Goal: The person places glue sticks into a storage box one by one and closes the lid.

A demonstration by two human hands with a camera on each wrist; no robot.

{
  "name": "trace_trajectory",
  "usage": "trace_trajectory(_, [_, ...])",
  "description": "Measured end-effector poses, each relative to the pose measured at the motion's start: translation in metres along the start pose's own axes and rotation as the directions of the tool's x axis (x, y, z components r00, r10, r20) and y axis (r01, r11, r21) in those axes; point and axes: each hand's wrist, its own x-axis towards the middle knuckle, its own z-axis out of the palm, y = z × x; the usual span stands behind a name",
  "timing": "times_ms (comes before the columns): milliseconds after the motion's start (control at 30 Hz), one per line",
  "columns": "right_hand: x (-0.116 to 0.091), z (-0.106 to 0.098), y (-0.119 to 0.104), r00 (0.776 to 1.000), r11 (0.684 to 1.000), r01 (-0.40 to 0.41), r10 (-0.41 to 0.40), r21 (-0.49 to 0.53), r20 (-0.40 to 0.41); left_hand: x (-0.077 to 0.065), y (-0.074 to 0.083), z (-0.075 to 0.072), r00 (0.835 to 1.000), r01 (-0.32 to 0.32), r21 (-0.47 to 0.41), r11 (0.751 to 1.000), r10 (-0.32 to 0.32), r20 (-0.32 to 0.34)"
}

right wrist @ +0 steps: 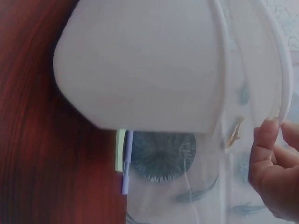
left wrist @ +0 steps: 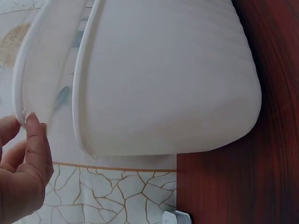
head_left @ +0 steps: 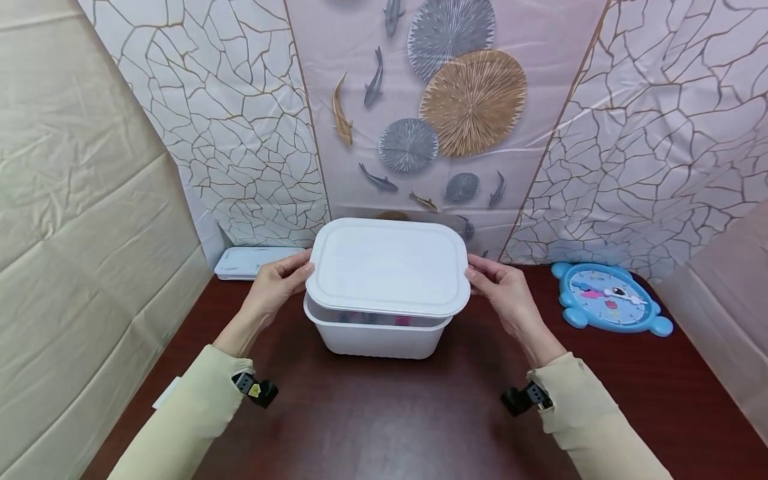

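A white rectangular lid (head_left: pixel 389 267) with rounded corners is held up over a white plastic box (head_left: pixel 381 340) on the table. My left hand (head_left: pixel 273 287) pinches the lid's left edge between thumb and fingers. At the opposite edge, my right hand (head_left: pixel 507 293) grips it the same way. Both wrist views show a gap between the raised lid and the rim of the box (left wrist: pixel 163 84). Through the front opening a bit of pink and some greyish contents show; the lid hides the rest.
To the right lies a blue animal-shaped clock (head_left: pixel 612 297). A pale flat case (head_left: pixel 252 261) sits at the back left, by the patterned cloth wall. Behind the box, the right wrist view shows a purple pen (right wrist: pixel 127 163) and a light green strip (right wrist: pixel 120 151).
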Motion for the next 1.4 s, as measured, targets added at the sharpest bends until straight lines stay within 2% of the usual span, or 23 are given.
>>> trace_trajectory(100, [0.000, 0.005, 0.001, 1.000, 0.999, -0.021, 0.021, -0.029, 0.011, -0.003, -0.002, -0.003, 1.000, 0.028, 0.039, 0.999, -0.029, 0.012])
trace_trajectory(267, [0.000, 0.010, 0.007, 0.998, 0.997, -0.044, 0.047, -0.059, 0.042, -0.008, -0.008, -0.005, 0.996, 0.080, 0.180, 0.980, -0.087, 0.030])
trace_trajectory(367, [0.000, 0.014, 0.012, 0.997, 0.995, -0.055, 0.059, -0.089, 0.053, -0.009, -0.012, -0.006, 0.995, 0.084, 0.256, 0.963, -0.095, 0.031])
trace_trajectory(500, [0.000, 0.017, 0.017, 0.996, 0.991, -0.072, 0.078, -0.109, 0.049, -0.010, -0.016, -0.007, 0.995, 0.075, 0.307, 0.949, -0.091, 0.037])
trace_trajectory(700, [-0.003, 0.020, 0.019, 0.993, 0.989, -0.103, 0.109, -0.108, 0.050, -0.010, -0.021, -0.008, 0.988, 0.121, 0.267, 0.956, -0.141, 0.059])
trace_trajectory(933, [-0.014, 0.014, 0.021, 0.989, 0.988, -0.142, 0.144, -0.062, 0.032, -0.011, -0.024, -0.003, 0.988, 0.130, 0.230, 0.965, -0.146, 0.052])
trace_trajectory(1167, [-0.030, -0.010, 0.022, 0.993, 0.991, -0.112, 0.115, -0.077, 0.034, -0.013, -0.021, 0.015, 0.983, 0.110, 0.136, 0.985, -0.128, 0.129])
trace_trajectory(1400, [-0.052, -0.038, 0.023, 0.994, 0.987, -0.099, 0.104, -0.128, 0.038, -0.018, -0.015, 0.033, 0.972, 0.083, 0.126, 0.989, -0.108, 0.210])
